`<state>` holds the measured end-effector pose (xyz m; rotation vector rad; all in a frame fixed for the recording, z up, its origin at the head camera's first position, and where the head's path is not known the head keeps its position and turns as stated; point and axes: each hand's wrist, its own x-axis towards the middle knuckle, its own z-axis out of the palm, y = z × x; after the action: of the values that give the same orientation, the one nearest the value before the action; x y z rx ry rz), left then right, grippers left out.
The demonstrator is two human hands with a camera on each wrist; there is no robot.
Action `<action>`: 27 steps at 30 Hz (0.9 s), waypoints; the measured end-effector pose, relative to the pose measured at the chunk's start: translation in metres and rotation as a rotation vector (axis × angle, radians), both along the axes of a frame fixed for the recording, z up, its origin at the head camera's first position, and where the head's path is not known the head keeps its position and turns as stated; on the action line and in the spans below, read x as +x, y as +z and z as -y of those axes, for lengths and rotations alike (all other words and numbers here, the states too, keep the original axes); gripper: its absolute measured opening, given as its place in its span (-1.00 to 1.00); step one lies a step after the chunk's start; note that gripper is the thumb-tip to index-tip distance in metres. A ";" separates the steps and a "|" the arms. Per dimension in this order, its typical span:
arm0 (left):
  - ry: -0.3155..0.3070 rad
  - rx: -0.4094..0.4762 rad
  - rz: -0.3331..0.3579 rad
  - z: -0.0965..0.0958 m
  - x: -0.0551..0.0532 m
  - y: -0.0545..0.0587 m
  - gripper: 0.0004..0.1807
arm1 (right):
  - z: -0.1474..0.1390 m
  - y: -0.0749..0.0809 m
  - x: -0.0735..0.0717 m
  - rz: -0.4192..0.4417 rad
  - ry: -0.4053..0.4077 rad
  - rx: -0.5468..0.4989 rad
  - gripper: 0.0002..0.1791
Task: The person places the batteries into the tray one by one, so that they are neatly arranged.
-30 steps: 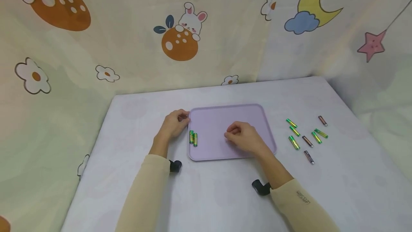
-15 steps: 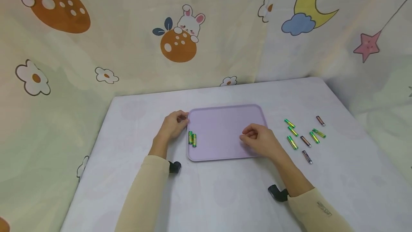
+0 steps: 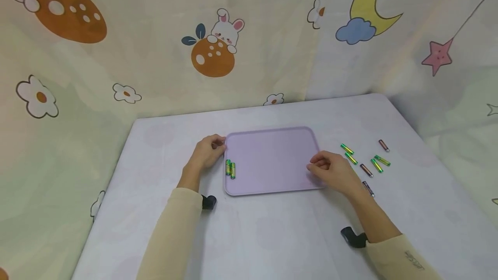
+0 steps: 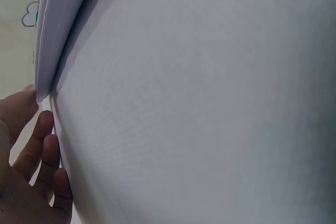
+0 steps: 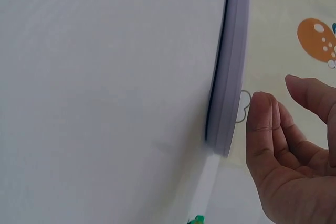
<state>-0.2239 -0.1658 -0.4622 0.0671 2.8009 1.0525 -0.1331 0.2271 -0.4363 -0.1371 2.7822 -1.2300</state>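
Two batteries on the tray

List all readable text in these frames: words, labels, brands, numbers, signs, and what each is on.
None readable.
Right sleeve: dark lettering, too blurred to read.
Batteries on the tray: any print too small to read.
Batteries right of it: same.
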 end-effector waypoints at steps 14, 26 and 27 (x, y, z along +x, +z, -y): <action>0.008 -0.010 -0.002 0.000 0.000 0.001 -0.61 | -0.057 0.006 0.004 -0.038 -0.036 0.131 -0.62; 0.011 -0.006 0.004 -0.003 0.002 0.002 -0.60 | -0.089 0.004 0.005 -0.013 -0.077 0.231 -0.46; 0.010 -0.006 0.003 -0.004 0.002 0.002 -0.61 | -0.091 0.003 0.005 -0.007 -0.074 0.240 -0.45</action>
<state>-0.2220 -0.1623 -0.4603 0.0507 2.8039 1.0458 -0.1278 0.3176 -0.4331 -0.0200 2.9369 -0.9000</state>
